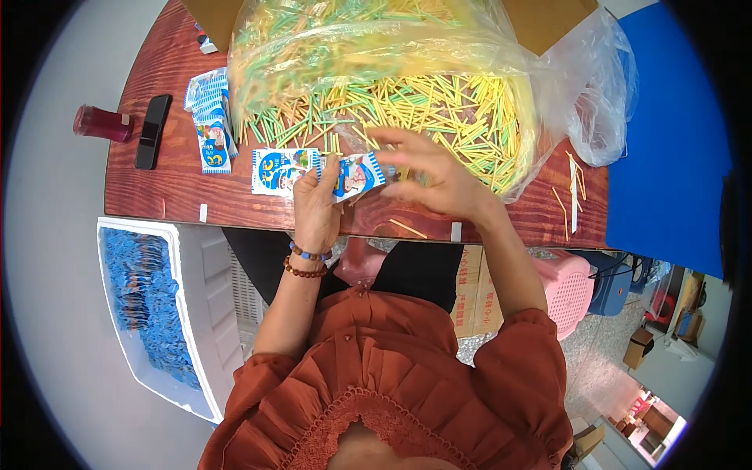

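Observation:
My left hand [315, 196] is closed on a small blue-and-white packet [356, 176], its thumb lying across the packet's left part. To the right, my right hand [431, 171] reaches in with its fingers apart, close to the packet's right end; its fingertips are slightly blurred, and I see nothing held in them. Another packet [274, 171] of the same print lies flat on the table, partly beside and under my left hand. Just beyond both hands spreads a heap of thin yellow and green sticks [439, 110], spilling from a large clear plastic bag [376, 43].
On the left of the red-brown wooden table [176, 188] are stacked packets [210, 117], a black phone [153, 131] and a dark red jar [102, 123]. A white foam box [211, 313] filled with blue packets stands below left. Loose sticks [562, 211] lie at right, near a pink stool [568, 294].

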